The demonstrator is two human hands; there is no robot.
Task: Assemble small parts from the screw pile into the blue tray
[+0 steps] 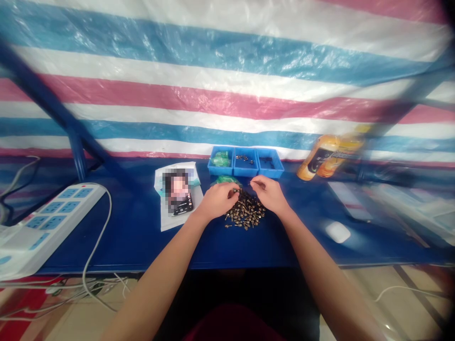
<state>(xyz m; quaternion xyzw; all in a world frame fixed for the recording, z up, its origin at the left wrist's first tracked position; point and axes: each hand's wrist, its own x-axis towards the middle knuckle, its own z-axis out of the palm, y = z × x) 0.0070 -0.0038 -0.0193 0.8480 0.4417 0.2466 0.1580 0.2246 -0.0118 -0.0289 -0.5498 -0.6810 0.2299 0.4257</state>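
A heap of small brass-coloured screws (247,217) lies on the blue worktop (227,251) before you. Your left hand (221,198) curls at its left edge, your right hand (272,194) at its upper right; whether either pinches a screw cannot be told. Behind stand three blue trays (245,172); leftward, a phone (183,207) rests on white paper (169,221).

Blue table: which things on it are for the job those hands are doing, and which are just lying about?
Probably for the job:
Pile of small metal parts, by the left hand and right hand
Three blue bins, just behind the pile

Probably just lying about:
Phone
Orange bottles
White power strip
Rounded white object
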